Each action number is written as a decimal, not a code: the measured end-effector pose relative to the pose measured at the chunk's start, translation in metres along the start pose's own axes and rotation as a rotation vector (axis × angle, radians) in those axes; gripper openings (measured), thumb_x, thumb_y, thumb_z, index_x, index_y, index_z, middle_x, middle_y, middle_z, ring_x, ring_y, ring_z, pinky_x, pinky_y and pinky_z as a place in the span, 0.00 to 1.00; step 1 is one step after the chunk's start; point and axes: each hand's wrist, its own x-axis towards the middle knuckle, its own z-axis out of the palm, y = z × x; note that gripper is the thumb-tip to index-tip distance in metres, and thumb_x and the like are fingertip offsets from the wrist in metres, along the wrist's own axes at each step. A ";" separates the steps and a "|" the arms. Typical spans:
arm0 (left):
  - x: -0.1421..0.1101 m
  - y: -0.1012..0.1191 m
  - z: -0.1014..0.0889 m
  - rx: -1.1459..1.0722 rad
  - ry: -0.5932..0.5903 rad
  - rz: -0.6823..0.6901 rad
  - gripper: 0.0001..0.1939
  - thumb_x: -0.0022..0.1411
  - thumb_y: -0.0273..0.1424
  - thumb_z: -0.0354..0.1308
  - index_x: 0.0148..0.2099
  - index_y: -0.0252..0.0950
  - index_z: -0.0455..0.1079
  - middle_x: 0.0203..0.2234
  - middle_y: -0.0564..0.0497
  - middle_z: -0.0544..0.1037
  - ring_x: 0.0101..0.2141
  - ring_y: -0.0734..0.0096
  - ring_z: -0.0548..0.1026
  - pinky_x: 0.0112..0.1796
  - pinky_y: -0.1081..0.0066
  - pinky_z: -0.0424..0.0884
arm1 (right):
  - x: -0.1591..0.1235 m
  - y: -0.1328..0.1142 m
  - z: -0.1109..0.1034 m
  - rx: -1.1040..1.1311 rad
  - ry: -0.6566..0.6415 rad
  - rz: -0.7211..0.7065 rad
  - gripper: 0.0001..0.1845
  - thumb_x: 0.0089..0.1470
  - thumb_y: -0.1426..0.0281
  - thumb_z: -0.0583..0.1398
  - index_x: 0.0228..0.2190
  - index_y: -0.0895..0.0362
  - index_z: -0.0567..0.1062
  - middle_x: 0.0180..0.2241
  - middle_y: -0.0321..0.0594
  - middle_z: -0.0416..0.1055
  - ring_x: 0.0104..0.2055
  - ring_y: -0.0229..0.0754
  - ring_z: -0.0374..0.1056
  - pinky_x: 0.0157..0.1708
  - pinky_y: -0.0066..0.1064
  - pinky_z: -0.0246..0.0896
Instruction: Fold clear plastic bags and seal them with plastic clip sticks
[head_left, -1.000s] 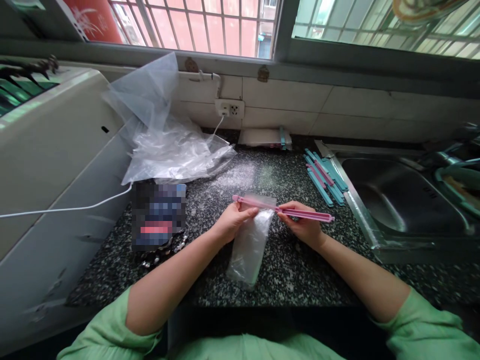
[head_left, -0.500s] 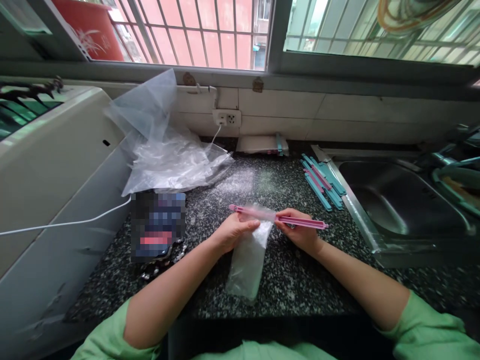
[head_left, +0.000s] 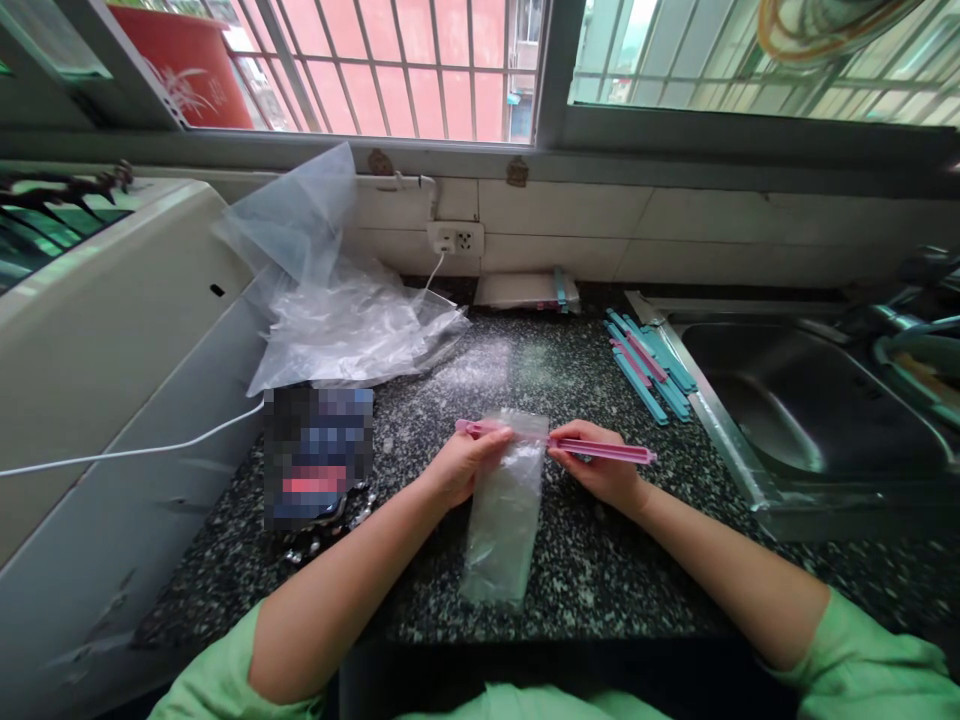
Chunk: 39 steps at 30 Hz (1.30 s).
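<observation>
A long pink bag clip (head_left: 611,453) lies folded out nearly straight between my hands, just above the counter. Across its left half hangs a narrow clear plastic bag (head_left: 504,530), its top edge sticking up a little beyond the clip and its body hanging toward me. My left hand (head_left: 469,462) pinches the clip's left part together with the bag, thumb on top. Near the clip's middle, right beside the bag's edge, the fingers of my right hand (head_left: 598,466) are closed on the clip.
A heap of clear plastic bags (head_left: 352,320) lies at the back left, behind a blurred-out phone-like object (head_left: 319,455). Several blue and pink clips (head_left: 651,365) are piled beside the steel sink (head_left: 750,490). A clipped packet (head_left: 517,291) rests against the tiled wall.
The bag has straightened over the clip and spread flatter, its lower end shifting slightly right. My left thumb has moved a little left along the clip. Both hands keep their hold.
</observation>
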 end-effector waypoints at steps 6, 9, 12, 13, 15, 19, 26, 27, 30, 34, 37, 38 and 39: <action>0.000 -0.004 0.001 0.028 -0.004 0.029 0.18 0.33 0.34 0.71 0.26 0.30 0.71 0.19 0.52 0.74 0.21 0.77 0.69 0.25 0.76 0.61 | 0.000 -0.003 -0.004 0.080 -0.063 -0.169 0.19 0.50 0.74 0.59 0.46 0.53 0.67 0.42 0.44 0.70 0.41 0.40 0.69 0.41 0.33 0.69; 0.001 -0.006 0.000 0.053 -0.014 0.036 0.19 0.34 0.35 0.71 0.28 0.30 0.72 0.20 0.51 0.75 0.22 0.77 0.69 0.27 0.75 0.62 | 0.000 -0.005 -0.005 0.054 -0.131 -0.203 0.19 0.51 0.75 0.57 0.47 0.53 0.68 0.42 0.45 0.69 0.45 0.41 0.68 0.44 0.33 0.68; 0.000 -0.007 0.000 0.071 -0.033 0.056 0.19 0.35 0.37 0.71 0.28 0.29 0.72 0.21 0.51 0.75 0.22 0.77 0.69 0.28 0.75 0.61 | 0.000 -0.006 -0.004 0.047 -0.124 -0.181 0.17 0.52 0.75 0.57 0.45 0.55 0.69 0.41 0.45 0.69 0.42 0.39 0.68 0.41 0.31 0.68; 0.000 -0.006 0.000 0.065 -0.032 0.067 0.19 0.34 0.37 0.71 0.26 0.29 0.72 0.20 0.52 0.74 0.22 0.77 0.68 0.27 0.75 0.61 | 0.000 -0.006 -0.004 0.046 -0.112 -0.173 0.16 0.52 0.74 0.57 0.45 0.55 0.69 0.40 0.45 0.69 0.42 0.39 0.68 0.41 0.31 0.69; 0.000 -0.004 0.002 0.039 -0.022 0.089 0.18 0.33 0.37 0.71 0.24 0.30 0.70 0.18 0.53 0.73 0.21 0.78 0.67 0.26 0.76 0.61 | 0.000 -0.005 -0.004 0.038 -0.097 -0.158 0.16 0.52 0.74 0.57 0.44 0.56 0.69 0.40 0.45 0.69 0.41 0.40 0.68 0.41 0.32 0.68; 0.000 -0.001 0.003 0.018 -0.010 0.118 0.18 0.33 0.37 0.71 0.23 0.30 0.70 0.16 0.55 0.71 0.19 0.79 0.65 0.24 0.76 0.59 | 0.000 -0.002 -0.004 0.031 -0.088 -0.143 0.15 0.53 0.74 0.57 0.44 0.56 0.69 0.39 0.45 0.70 0.42 0.40 0.68 0.42 0.34 0.68; 0.003 -0.002 0.000 -0.029 0.014 0.151 0.15 0.36 0.34 0.70 0.25 0.31 0.71 0.20 0.53 0.74 0.22 0.77 0.68 0.27 0.75 0.62 | -0.001 0.004 -0.001 0.084 -0.036 -0.047 0.22 0.49 0.69 0.61 0.47 0.54 0.65 0.37 0.42 0.72 0.38 0.39 0.70 0.39 0.33 0.69; 0.003 -0.002 0.000 -0.051 0.024 0.160 0.15 0.36 0.33 0.70 0.24 0.31 0.70 0.19 0.54 0.73 0.21 0.77 0.68 0.26 0.75 0.62 | -0.001 0.004 -0.001 0.107 0.002 -0.023 0.21 0.50 0.69 0.61 0.46 0.55 0.65 0.36 0.41 0.72 0.37 0.39 0.70 0.38 0.32 0.69; 0.005 -0.001 0.000 -0.089 0.039 0.170 0.15 0.34 0.33 0.70 0.21 0.32 0.68 0.16 0.56 0.71 0.19 0.79 0.66 0.24 0.77 0.61 | 0.000 0.002 -0.001 0.118 0.093 0.001 0.11 0.52 0.71 0.59 0.39 0.55 0.69 0.33 0.39 0.72 0.35 0.38 0.70 0.37 0.32 0.69; 0.003 -0.001 0.001 -0.090 0.040 0.162 0.15 0.33 0.33 0.71 0.20 0.32 0.68 0.15 0.56 0.70 0.18 0.80 0.65 0.22 0.78 0.59 | 0.002 -0.001 -0.003 0.071 0.141 -0.108 0.05 0.52 0.74 0.58 0.33 0.56 0.72 0.31 0.40 0.72 0.36 0.39 0.69 0.38 0.35 0.68; 0.002 -0.001 0.002 -0.067 0.045 0.152 0.16 0.32 0.33 0.71 0.21 0.31 0.69 0.16 0.55 0.71 0.19 0.80 0.65 0.22 0.78 0.59 | 0.003 0.000 -0.004 0.046 0.163 -0.176 0.06 0.51 0.75 0.58 0.33 0.56 0.73 0.32 0.41 0.73 0.36 0.40 0.70 0.39 0.35 0.68; 0.002 -0.001 0.002 -0.058 0.046 0.150 0.16 0.32 0.34 0.71 0.21 0.31 0.69 0.16 0.55 0.71 0.19 0.80 0.65 0.23 0.78 0.59 | 0.003 0.000 -0.004 0.036 0.164 -0.186 0.06 0.51 0.76 0.58 0.34 0.56 0.73 0.32 0.41 0.73 0.36 0.40 0.70 0.38 0.35 0.68; 0.001 -0.001 0.002 -0.050 0.047 0.150 0.16 0.32 0.34 0.71 0.21 0.31 0.69 0.16 0.55 0.71 0.20 0.80 0.65 0.23 0.78 0.59 | 0.002 0.001 -0.004 0.027 0.164 -0.193 0.07 0.51 0.76 0.59 0.34 0.56 0.73 0.32 0.41 0.73 0.36 0.39 0.70 0.38 0.35 0.68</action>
